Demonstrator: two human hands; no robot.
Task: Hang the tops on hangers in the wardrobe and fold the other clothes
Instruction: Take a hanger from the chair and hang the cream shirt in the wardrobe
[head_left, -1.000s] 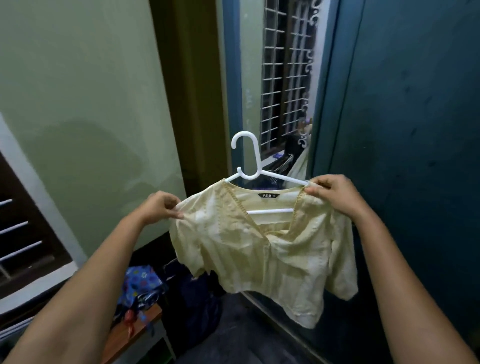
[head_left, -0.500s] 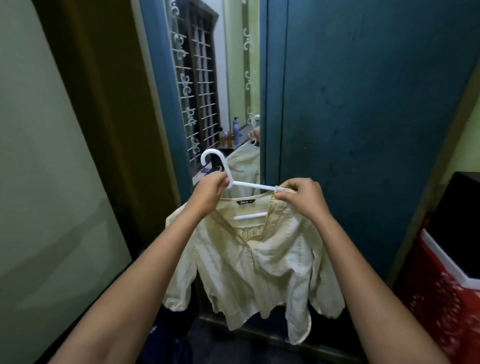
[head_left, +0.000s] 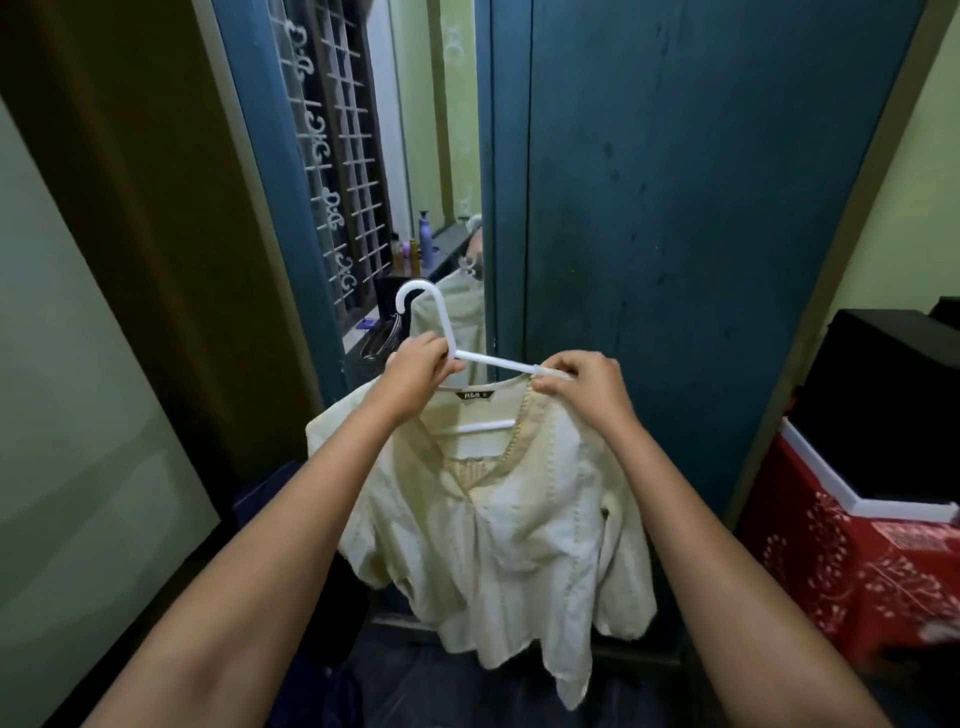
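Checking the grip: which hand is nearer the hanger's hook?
The left hand, gripping the white hanger at the hook's base; the right hand pinches its arm farther out.

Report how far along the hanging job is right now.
Done: the cream top already sits on the white hanger. In hand: the left hand grips the hanger at its neck while the right hand pinches the top's shoulder on the hanger arm. Left: hanging it inside the blue wardrobe, whose door looks closed; no folding is visible.
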